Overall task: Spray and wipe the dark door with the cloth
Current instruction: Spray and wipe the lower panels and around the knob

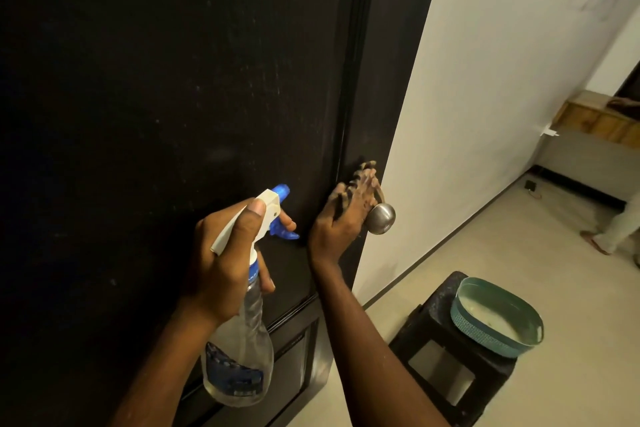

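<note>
Bottle: the spray bottle (239, 357) is nearest, at centre-left. Its long axis runs from low and near up toward the door, and the blue nozzle (281, 191) is at the far end.
Left hand: the left hand (225, 253) grips the bottle's neck, thumb on top of the white head and a finger curled at the trigger.
Stool: a dark stool (446, 374) stands near right and carries a teal basin (485, 340).
Right hand: the right hand (337, 222) lies against the door's right edge just left of the knob (381, 218). Its fingers are stretched out and blurred.
Cloth: none is visible, and I cannot tell whether one lies under the right hand.
Door: the dark door (156, 80) fills the far left, flecked with pale marks.
Key relation: the panel lies straight ahead of the nozzle, so the left hand looks placed to spray and the right to wipe.
</note>
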